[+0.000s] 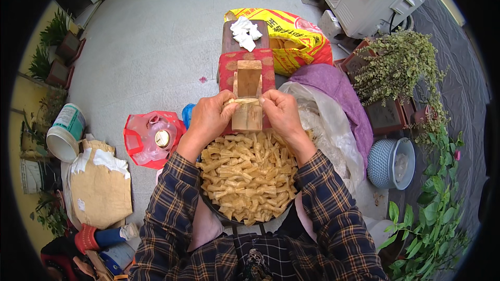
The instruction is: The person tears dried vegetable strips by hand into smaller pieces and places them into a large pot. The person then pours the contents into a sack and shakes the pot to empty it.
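Note:
A pale yellow strip (245, 101) lies across a wooden block device (247, 119) with a slot-like frame on top. My left hand (209, 118) pinches the strip's left end. On the opposite side my right hand (284, 114) is closed on its other end, thumb and forefinger pressed together by the block. The block rests on a red patterned cloth (227, 67) over a dark wooden stand (229, 41). Just below my hands, a dark basin (224, 220) is heaped with tan, knotted-looking pieces (247, 177).
White crumpled tissue (246, 34) sits on the stand's far end. Behind is a yellow and red sack (299, 41). To the right are a clear plastic bag (325, 130), purple cloth (333, 93) and blue-grey pot (383, 164). Leftward are a red bag (136, 143) and cardboard (101, 192).

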{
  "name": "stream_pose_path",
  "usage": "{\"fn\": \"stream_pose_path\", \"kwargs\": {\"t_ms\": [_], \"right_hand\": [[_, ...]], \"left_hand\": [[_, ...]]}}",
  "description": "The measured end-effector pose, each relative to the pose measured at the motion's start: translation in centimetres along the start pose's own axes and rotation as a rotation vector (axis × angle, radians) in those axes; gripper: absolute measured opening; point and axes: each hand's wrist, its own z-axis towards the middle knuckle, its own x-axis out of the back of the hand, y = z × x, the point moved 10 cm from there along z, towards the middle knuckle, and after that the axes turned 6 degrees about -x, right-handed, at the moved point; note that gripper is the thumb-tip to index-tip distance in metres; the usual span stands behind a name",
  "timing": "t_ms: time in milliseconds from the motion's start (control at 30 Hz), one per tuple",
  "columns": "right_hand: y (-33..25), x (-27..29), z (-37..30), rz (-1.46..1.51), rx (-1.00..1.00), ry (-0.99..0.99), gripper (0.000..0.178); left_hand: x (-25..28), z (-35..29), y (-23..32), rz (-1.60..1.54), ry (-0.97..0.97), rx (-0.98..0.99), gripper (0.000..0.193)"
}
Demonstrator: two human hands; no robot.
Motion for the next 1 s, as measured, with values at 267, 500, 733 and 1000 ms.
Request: {"fn": "stream_pose_path", "kwargs": {"t_ms": [267,500,733,1000], "right_hand": [[-1.0,-0.9,0.1,-0.497,0.055,-0.024,0.019],[-0.3,-1.3,-2.4,0.157,-0.127,-0.195,0.034],[-1.4,-7.3,-7.0,0.746,-0.455,-0.598,0.028],[-4.6,-5.9,-7.7,0.593,-0.311,-0.688,0.024]], "left_hand": [[-0.4,-1.0,0.1,0.099,-0.083,0.048,0.023],[-2.5,-4.1,4.1,-0.027,-0.343,-0.075,0.034],[-4.1,-5.0,4.5,-1.044,-0.054,0.198,0.043],[6.5,-3.1,2.4,-1.452,0.465,-0.098,0.039]]}}
